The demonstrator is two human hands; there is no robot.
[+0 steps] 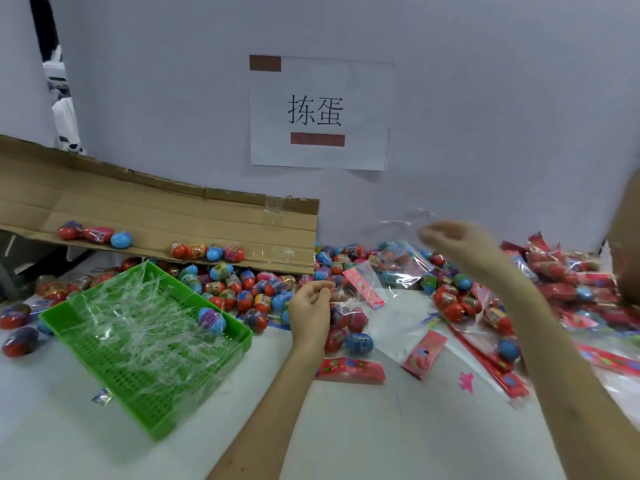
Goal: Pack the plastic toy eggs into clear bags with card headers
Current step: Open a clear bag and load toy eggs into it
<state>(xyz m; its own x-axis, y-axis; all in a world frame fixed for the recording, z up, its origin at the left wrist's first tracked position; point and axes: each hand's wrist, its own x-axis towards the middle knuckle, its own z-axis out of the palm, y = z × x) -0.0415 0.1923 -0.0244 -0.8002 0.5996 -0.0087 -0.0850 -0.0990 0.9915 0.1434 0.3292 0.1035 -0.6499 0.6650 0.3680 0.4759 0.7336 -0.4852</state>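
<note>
Right of the green tray [204,393], left hand [310,303] and right hand [450,237] pinch a clear bag [398,271]; slippery film may slip free.

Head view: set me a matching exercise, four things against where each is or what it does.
1 green basket
2 cardboard sheet
3 paper sign
4 left hand

A taped to the wall
B pinches a clear bag
C on the table, holding clear shreds
D propped at a slant, eggs on it

Pairs: 1-C, 2-D, 3-A, 4-B.
</note>
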